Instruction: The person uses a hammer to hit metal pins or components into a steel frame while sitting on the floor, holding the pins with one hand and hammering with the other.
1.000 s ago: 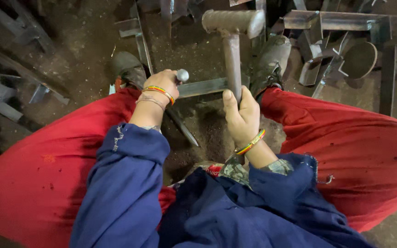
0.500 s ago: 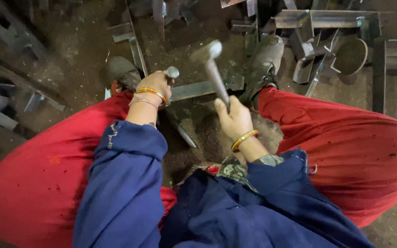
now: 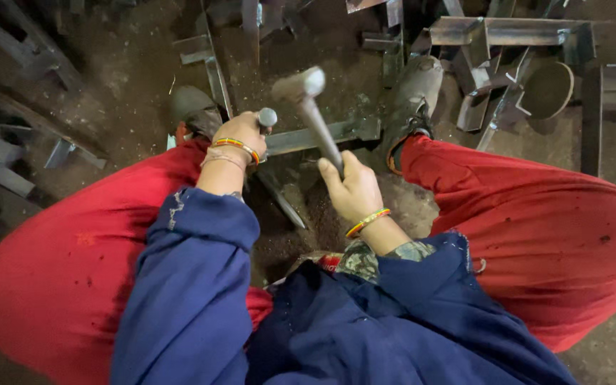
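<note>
Left hand (image 3: 240, 139) is clenched round a short steel punch (image 3: 267, 117), its rounded grey top showing above the fist, held upright on the left end of a flat steel bar (image 3: 319, 135) lying on the dirt floor (image 3: 130, 78) between the person's shoes. Right hand (image 3: 351, 189) grasps the handle of a hammer (image 3: 311, 114); its worn grey head is raised, tilted toward the punch, not touching it. Welded steel frames (image 3: 507, 32) lie at the floor's far right edge. No packages or labels visible.
</note>
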